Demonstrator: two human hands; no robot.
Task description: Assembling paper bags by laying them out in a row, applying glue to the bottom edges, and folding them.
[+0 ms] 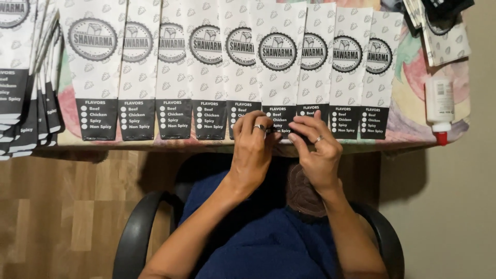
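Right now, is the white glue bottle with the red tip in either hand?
No, the white glue bottle lies at the table's right edge, away from both hands.

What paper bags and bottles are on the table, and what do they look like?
Row of paper sleeves: side by side along the table, long, white with a round black badge and a black bottom band.
Middle sleeve: both hands pinch its bottom edge, left hand, right hand.
Stack of sleeves: far left, fanned, same colours.
Glue bottle: right edge, white, red tip, lying down.
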